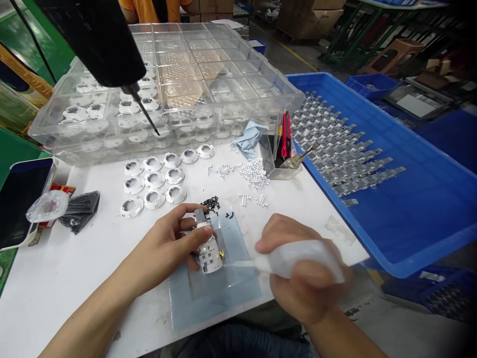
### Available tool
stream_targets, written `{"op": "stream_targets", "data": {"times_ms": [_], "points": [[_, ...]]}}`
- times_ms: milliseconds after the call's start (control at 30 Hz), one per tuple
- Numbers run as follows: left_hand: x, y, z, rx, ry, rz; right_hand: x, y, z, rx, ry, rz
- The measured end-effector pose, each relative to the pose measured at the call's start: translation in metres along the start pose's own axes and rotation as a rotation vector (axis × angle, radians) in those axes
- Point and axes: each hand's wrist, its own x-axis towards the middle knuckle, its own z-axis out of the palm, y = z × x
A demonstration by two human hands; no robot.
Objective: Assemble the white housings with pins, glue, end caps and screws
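Over a light blue mat (238, 293), my left hand (175, 243) grips a white plastic housing (210, 259) with a grey end piece and a small brass-coloured part at its side. My right hand (298, 268), smeared by motion, is closed around a white squeeze bottle (294, 258). The bottle's thin nozzle points left, its tip close to the housing; whether they touch I cannot tell. Behind my left fingers lies a heap of small black screws (210, 205). Several white ring-shaped covers (154, 179) stand in rows farther back, beside a pile of small white parts (253, 171).
A black electric screwdriver (108, 44) hangs at upper left, bit downward. Clear compartment trays (167, 107) are stacked behind. A blue bin (428, 199) at right holds rows of grey-and-white parts. Near it stands a tool holder (285, 172); a phone (24, 199) lies at left.
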Motion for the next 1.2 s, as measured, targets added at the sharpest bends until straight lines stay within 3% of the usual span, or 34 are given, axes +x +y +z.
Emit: {"op": "stream_targets", "data": {"times_ms": [133, 200, 300, 400, 533, 667, 833, 967, 1033, 1100, 1133, 1200], "points": [[-0.001, -0.001, 0.000, 0.036, 0.022, -0.020, 0.024, 0.010, -0.033, 0.149, 0.448, 0.028], [-0.001, -0.002, 0.001, 0.050, 0.036, -0.026, 0.040, 0.018, -0.057, 0.207, 0.637, 0.123], [0.001, -0.004, 0.004, 0.055, 0.073, -0.021, 0.061, 0.036, -0.088, 0.325, 0.762, 0.311], [0.000, -0.005, 0.006, 0.090, 0.101, -0.007, 0.075, 0.064, -0.106, 0.214, 0.660, 0.459], [-0.001, -0.003, 0.008, 0.105, 0.122, 0.017, 0.086, 0.105, -0.108, -0.048, 0.344, 0.588], [-0.003, -0.001, 0.010, 0.100, 0.131, 0.019, 0.095, 0.134, -0.098, -0.088, 0.120, 0.634], [-0.005, 0.003, 0.009, 0.091, 0.092, 0.014, 0.102, 0.153, -0.093, -0.116, -0.014, 0.626], [-0.005, 0.004, 0.007, 0.055, 0.057, 0.006, 0.094, 0.140, -0.104, -0.248, 0.060, 0.533], [-0.004, 0.003, 0.006, 0.035, 0.035, -0.008, 0.083, 0.120, -0.107, -0.347, 0.162, 0.451], [-0.002, 0.002, 0.004, 0.027, 0.008, -0.021, 0.068, 0.095, -0.102, -0.428, 0.164, 0.354], [-0.001, 0.001, 0.003, 0.029, -0.003, -0.023, 0.061, 0.083, -0.097, -0.452, 0.069, 0.283], [0.000, -0.001, 0.002, 0.034, -0.016, -0.020, 0.050, 0.062, -0.080, -0.480, -0.307, -0.012]]}}
